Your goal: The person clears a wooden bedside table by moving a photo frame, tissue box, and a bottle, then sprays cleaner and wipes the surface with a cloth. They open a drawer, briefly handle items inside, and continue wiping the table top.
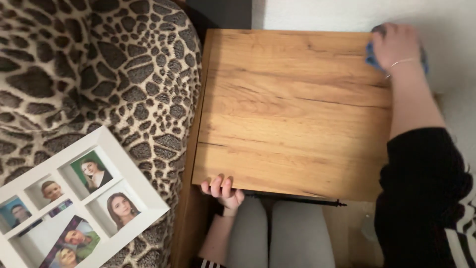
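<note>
A wooden nightstand top (292, 114) fills the middle of the head view. My right hand (396, 44) presses a blue cloth (371, 55) onto its far right corner; a thin bracelet circles that wrist. My left hand (223, 191) grips the near front edge of the top, fingers curled over the wood. My grey-clad legs (277, 233) show below the front edge.
A bed with a leopard-print blanket (94, 69) lies to the left. A white multi-photo frame (74, 203) rests on the blanket at the lower left. A white wall (322, 12) stands behind the nightstand. A dark drawer handle (297, 201) runs under the front edge.
</note>
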